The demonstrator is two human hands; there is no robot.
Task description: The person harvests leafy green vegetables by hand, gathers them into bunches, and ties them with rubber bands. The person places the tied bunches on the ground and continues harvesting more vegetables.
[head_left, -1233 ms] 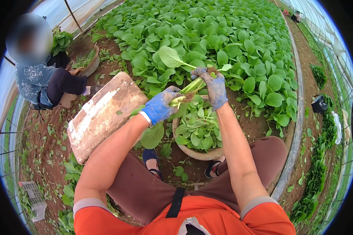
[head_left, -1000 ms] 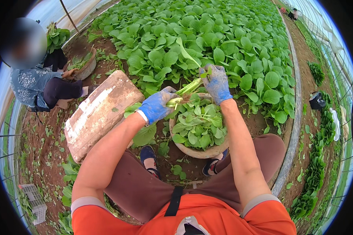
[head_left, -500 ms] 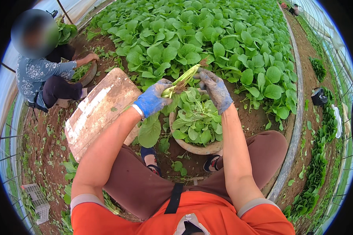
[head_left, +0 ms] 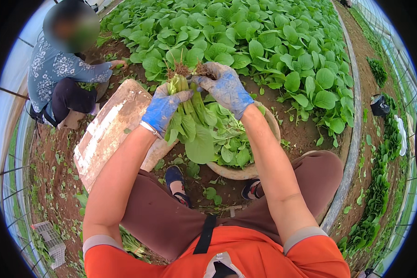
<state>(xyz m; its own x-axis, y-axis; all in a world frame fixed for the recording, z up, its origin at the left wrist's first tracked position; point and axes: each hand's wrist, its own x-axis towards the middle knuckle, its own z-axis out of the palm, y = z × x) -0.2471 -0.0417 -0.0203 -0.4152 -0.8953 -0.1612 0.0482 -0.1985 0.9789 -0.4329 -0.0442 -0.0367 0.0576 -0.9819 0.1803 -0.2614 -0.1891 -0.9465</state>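
Note:
My left hand (head_left: 164, 110), in a dirty blue glove, is closed around a bunch of leafy greens (head_left: 190, 127). The pale stalks and brown, soil-covered roots (head_left: 178, 70) point up and away, while the leaves hang down towards me. My right hand (head_left: 226, 89), gloved alike, pinches the root end of a green beside that bunch; its fingertips partly hide the stalk. Just below and beyond my hands, a round basin (head_left: 238, 174) holds loose green leaves (head_left: 236, 150), partly covered by the bunch and my right arm.
A worn, pale board (head_left: 109, 127) lies on the left. Past it a person (head_left: 58, 76) in a flowered top crouches, reaching towards the ground. Dense greens (head_left: 245, 37) grow ahead, bordered by a grey edging (head_left: 353, 139). A plastic crate (head_left: 51, 243) sits lower left; a black container (head_left: 380, 105) stands right.
The bunch has turned from lying sideways to roots up and leaves hanging down. Both hands have shifted left, and my right fingers now close at the root end. The other person leans further in.

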